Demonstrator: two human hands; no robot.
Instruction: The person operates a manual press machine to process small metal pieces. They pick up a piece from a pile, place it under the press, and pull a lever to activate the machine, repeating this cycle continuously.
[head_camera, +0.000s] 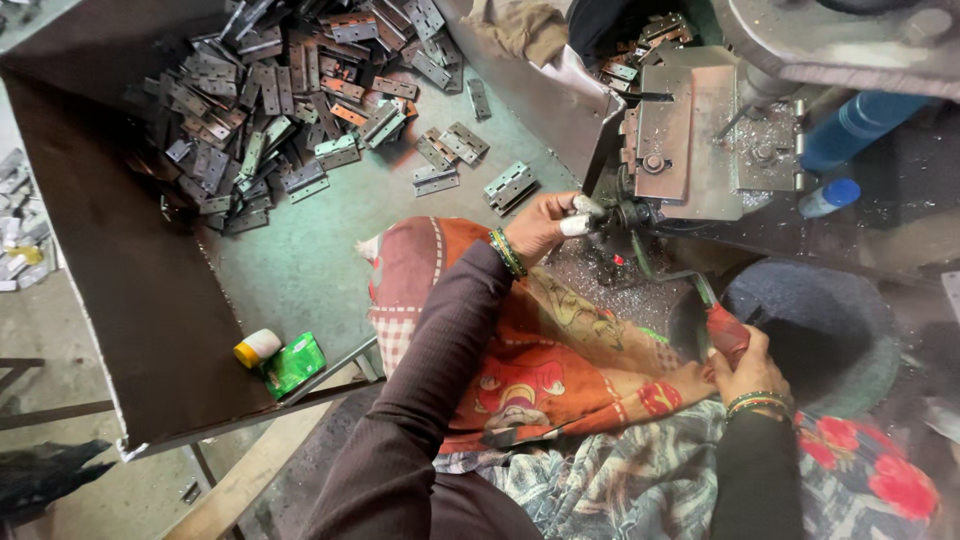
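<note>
Left hand (541, 226), fingertips taped white, pinches a small part I can't make out at the metal press (690, 135), right of the heaped hinges (285, 100); right hand (752, 366) grips the red-handled lever (724, 328)

Hinges (290, 100) lie heaped at the far end of a tray (300, 260), a few strays nearer the machine (700, 140) on its right. A small bottle (257, 347) and a packet (294, 364) sit side by side (touching) at the tray's near edge. A cloth (520, 350) lies between tray and machine.
</note>
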